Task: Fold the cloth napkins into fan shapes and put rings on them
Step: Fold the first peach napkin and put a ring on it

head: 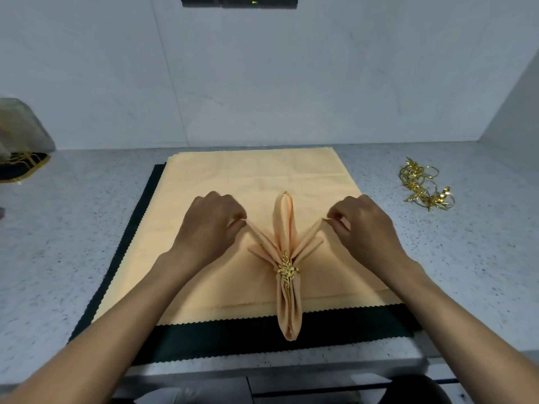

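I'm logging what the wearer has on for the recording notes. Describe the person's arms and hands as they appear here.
Both arms are bare as far as the view shows: no sleeves reach the forearms or wrists. The left hand and the right hand wear no gloves, and no watch, bracelet or ring shows on either. No cables, straps or markings are visible on them.

A pale translucent bag (20, 126) over gold wire is cut off at the left edge; the tangled gold napkin rings (424, 185) cannot be counted.
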The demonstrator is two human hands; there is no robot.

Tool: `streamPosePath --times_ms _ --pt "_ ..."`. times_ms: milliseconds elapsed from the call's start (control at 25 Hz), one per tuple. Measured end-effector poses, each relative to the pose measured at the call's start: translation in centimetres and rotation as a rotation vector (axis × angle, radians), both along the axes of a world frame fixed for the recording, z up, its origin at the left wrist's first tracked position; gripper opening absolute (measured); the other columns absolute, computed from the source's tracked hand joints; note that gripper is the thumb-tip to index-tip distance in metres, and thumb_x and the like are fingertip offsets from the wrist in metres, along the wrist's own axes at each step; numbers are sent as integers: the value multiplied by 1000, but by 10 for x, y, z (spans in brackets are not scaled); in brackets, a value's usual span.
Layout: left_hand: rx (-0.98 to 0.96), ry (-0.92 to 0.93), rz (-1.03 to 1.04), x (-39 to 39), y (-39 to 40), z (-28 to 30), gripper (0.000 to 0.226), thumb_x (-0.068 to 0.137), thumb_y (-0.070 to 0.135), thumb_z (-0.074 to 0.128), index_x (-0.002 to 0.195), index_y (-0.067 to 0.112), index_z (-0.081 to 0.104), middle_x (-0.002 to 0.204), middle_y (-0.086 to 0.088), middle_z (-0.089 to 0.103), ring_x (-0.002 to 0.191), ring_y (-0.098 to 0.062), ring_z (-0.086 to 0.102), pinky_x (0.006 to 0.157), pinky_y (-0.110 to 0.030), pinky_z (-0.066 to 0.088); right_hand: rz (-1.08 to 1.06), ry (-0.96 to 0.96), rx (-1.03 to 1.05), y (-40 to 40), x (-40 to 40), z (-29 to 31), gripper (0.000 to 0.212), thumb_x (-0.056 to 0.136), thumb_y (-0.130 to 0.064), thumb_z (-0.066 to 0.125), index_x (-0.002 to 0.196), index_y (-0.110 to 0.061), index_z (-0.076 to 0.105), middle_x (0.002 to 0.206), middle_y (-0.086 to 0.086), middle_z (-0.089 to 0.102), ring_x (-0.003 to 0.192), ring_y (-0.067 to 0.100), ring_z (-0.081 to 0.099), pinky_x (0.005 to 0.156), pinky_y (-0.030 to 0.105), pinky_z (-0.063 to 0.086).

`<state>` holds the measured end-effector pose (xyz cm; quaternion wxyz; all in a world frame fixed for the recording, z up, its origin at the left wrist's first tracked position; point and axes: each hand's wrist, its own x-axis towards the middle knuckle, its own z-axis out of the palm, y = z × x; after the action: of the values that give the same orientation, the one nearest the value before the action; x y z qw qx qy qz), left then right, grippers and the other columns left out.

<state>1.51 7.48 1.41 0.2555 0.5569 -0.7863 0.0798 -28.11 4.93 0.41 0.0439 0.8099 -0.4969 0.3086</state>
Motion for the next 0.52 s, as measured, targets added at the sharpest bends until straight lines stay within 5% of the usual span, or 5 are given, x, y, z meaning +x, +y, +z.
streamPosePath --times_ms 240,320,400,520 --pt "200 426 243 2 29 -30 38 82 31 77 116 29 59 104 18 60 91 -9 57 81 -31 46 -226 -324 176 29 -9 -10 20 86 -30 72 99 -18 61 87 -11 59 77 19 59 67 33 43" --pt "244 370 231 -7 36 -34 14 84 38 72 91 30 64 88 20 62 81 -2 56 74 -31 48 -275 -288 287 49 13 2 33 86 -53 63 82 -21 58 73 -10 61 67 16 58 62 32 44" --pt "273 261 82 -14 43 -40 14 83 43 65 76 31 65 79 19 59 76 0 51 67 -26 42 -225 -154 516 73 40 10 56 81 -74 53 65 -20 55 56 -6 57 52 12 54 52 29 41" --pt "270 191 -115 -27 48 -43 33 81 50 50 87 28 73 87 16 64 80 0 49 69 -12 34 -212 -69 604 93 69 10 65 75 -85 48 61 -22 53 55 -6 56 51 9 52 50 27 36"
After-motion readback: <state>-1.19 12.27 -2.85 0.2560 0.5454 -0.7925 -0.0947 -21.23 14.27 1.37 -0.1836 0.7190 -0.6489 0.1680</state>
